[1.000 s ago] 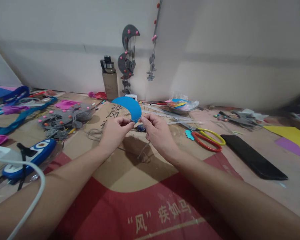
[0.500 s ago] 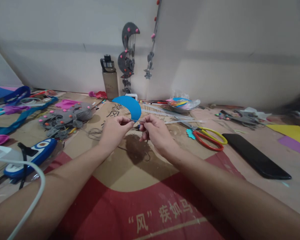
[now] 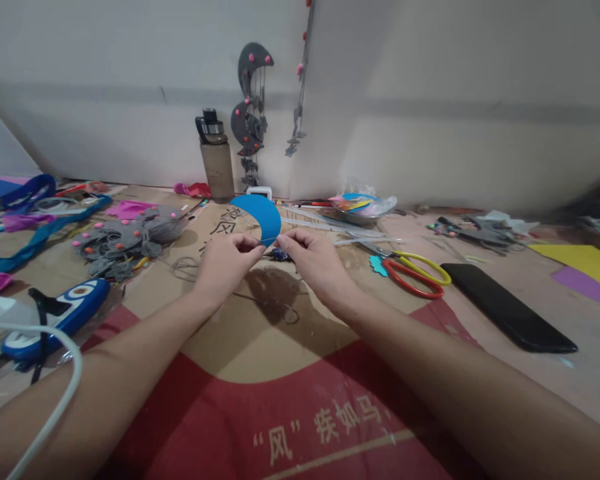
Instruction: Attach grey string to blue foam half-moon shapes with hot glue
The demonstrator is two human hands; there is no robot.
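Both hands meet over the middle of the flat cardboard sheet with red print [image 3: 260, 407], a little way out from the person. The left hand [image 3: 227, 259] and the right hand [image 3: 314, 260] each have thumb and forefinger pressed together, fingertips almost touching. They pinch at the near tip of a blue crescent-shaped foam sheet [image 3: 257, 212], which stands tilted up just beyond the knuckles. A thin grey thread [image 3: 283, 312] lies in a loose loop on the cardboard below the hands; it seems to run up to the pinch, though that stretch is too fine to follow. Near the right hand, to its right, lie scissors with red and yellow handles [image 3: 414, 272], and farther right a flat black phone [image 3: 507, 307]. On the left sits a heap of grey felt pieces with pink pom-poms [image 3: 125, 237], and nearer, a blue-and-white plastic tool [image 3: 55, 317]. Far against the wall stand a brown water bottle [image 3: 216, 167] and a grey crescent hanging with pink pom-poms [image 3: 250, 113].
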